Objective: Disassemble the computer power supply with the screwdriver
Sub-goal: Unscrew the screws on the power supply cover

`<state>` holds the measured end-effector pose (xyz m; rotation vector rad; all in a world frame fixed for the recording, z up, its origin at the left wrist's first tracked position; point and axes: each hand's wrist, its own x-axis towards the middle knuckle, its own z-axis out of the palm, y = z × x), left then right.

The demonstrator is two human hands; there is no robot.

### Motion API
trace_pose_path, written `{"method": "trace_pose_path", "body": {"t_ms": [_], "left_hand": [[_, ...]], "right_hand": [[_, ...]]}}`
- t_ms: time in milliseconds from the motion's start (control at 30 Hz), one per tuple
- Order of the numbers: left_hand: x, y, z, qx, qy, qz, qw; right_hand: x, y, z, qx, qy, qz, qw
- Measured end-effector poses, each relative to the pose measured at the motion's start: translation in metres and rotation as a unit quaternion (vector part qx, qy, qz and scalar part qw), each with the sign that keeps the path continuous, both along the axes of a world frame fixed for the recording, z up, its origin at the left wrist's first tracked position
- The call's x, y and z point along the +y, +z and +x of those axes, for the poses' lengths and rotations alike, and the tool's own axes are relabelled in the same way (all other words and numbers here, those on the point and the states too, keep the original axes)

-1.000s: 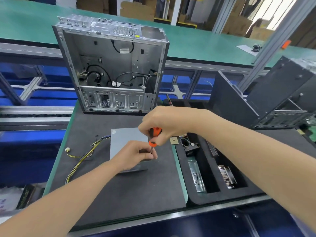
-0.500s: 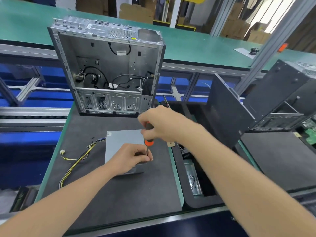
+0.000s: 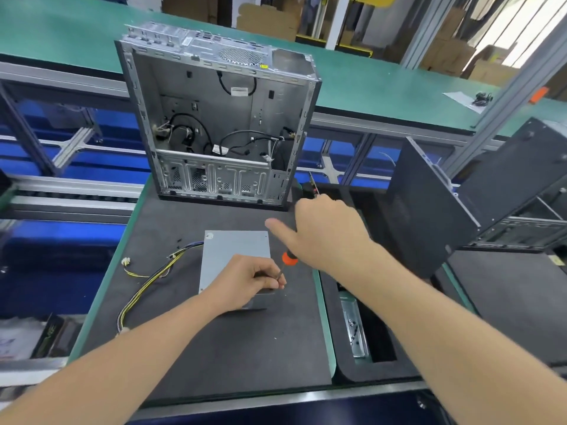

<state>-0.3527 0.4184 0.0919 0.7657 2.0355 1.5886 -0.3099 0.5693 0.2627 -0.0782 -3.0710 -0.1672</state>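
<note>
The grey metal power supply (image 3: 233,249) lies flat on the black mat (image 3: 214,348), its yellow and black cables (image 3: 147,280) trailing off to the left. My left hand (image 3: 250,283) rests on the supply's near right corner and pinches the thin metal shaft of the screwdriver (image 3: 289,259) just above its tip. The screwdriver stands nearly upright, and only its orange collar shows below my right hand (image 3: 328,231). That hand covers the top of the handle, with the index finger stretched out to the left. The tip and the screw are hidden by my left fingers.
An open, gutted computer case (image 3: 214,124) stands upright at the mat's far edge. To the right is a black foam tray (image 3: 362,372) holding a metal bracket (image 3: 352,329), and beyond it another dark case (image 3: 491,185). A second tool (image 3: 311,185) pokes up behind my right hand.
My right hand has turned on the screwdriver handle and its index finger now sticks out to the left. My left hand keeps its pinch on the shaft at the same corner.
</note>
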Motion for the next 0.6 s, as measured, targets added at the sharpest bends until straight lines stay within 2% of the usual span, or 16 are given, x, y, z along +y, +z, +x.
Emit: {"method": "trace_pose_path", "body": {"t_ms": [67, 100, 167, 233, 300, 400, 500, 567, 600], "left_hand": [[0.000, 0.001, -0.001, 0.019, -0.011, -0.007, 1.000], [-0.001, 0.002, -0.001, 0.023, -0.016, -0.006, 1.000], [-0.003, 0.003, -0.002, 0.014, -0.022, 0.002, 1.000], [-0.005, 0.003, -0.003, 0.000, -0.028, 0.008, 1.000], [-0.006, 0.004, -0.004, -0.024, -0.036, 0.017, 0.999], [-0.006, 0.003, -0.005, -0.031, -0.042, 0.015, 0.999], [-0.004, 0.001, -0.005, 0.010, -0.031, -0.003, 0.999], [-0.003, 0.000, -0.005, 0.025, -0.019, -0.009, 0.999], [-0.002, -0.001, -0.005, 0.029, -0.014, -0.010, 0.999]], "right_hand": [[-0.004, -0.005, -0.001, -0.014, -0.071, -0.039, 0.997], [-0.003, -0.006, -0.004, -0.026, -0.070, -0.060, 0.995], [0.002, -0.003, -0.008, -0.053, -0.003, -0.081, 0.995], [0.008, 0.007, -0.011, -0.091, 0.106, -0.101, 0.985], [0.017, 0.022, -0.014, -0.142, 0.225, -0.110, 0.958], [0.028, 0.036, -0.021, -0.204, 0.364, -0.051, 0.907], [0.031, 0.036, -0.021, -0.214, 0.409, -0.034, 0.886], [0.029, 0.034, -0.016, -0.212, 0.394, -0.055, 0.893], [0.026, 0.032, -0.013, -0.198, 0.363, -0.064, 0.908]]}}
